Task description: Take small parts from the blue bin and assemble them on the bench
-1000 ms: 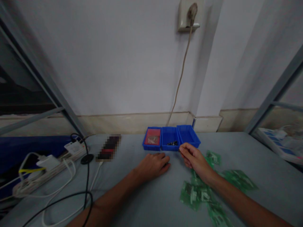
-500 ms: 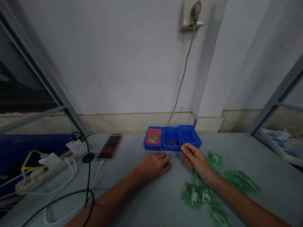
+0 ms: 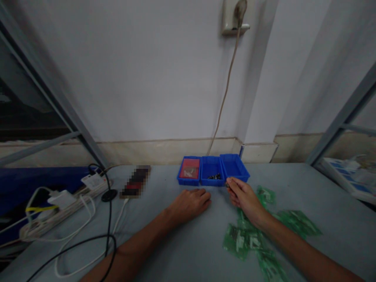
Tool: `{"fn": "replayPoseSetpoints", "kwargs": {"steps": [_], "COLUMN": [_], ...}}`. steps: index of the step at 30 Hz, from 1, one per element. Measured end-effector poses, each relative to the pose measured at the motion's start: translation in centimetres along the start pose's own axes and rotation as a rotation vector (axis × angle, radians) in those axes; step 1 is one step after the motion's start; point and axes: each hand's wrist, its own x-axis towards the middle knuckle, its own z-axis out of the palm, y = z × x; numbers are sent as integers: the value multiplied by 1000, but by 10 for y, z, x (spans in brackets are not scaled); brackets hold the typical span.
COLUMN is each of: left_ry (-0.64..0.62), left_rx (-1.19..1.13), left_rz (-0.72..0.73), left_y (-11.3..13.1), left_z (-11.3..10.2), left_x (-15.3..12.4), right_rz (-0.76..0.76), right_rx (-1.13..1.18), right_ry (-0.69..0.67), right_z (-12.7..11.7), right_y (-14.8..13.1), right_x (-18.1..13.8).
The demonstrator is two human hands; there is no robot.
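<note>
My left hand (image 3: 192, 203) lies palm down on the table, its fingers loosely bent and holding nothing that I can see. In front of the bins my right hand (image 3: 242, 197) is closed in a pinch. A small dark metallic part (image 3: 227, 185) peeks out at its fingertips; its exact kind is too small to tell. The middle blue bin (image 3: 207, 181) holds several small shiny dark metal pieces (image 3: 216, 176). A pink sheet and a small clear bag (image 3: 189, 172) lie in the left blue bin (image 3: 188, 181). The right blue bin (image 3: 235, 166) stands just beyond my right hand.
Green plastic packets (image 3: 249, 241) lie around and under my right forearm. On the left are a blurred-out phone-like object (image 3: 136, 181), black and white cables (image 3: 111, 219) and a power strip (image 3: 70, 207). A wall (image 3: 164, 78) rises behind the table.
My right hand stays pinched near the bins, with a little more of the small metallic part showing. My left hand has barely moved. The view has shifted slightly.
</note>
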Motion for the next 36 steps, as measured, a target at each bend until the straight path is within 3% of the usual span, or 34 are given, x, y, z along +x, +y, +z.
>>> {"fn": "replayPoseSetpoints", "kwargs": {"steps": [36], "left_ry": [1], "left_rx": [8], "left_rz": [17], "left_y": [-1], "left_z": [0], "left_x": [-1], "right_rz": [-30], "right_rx": [12], "right_ry": [21], "right_z": [2], "right_y": [0], "right_x": [-1]}}
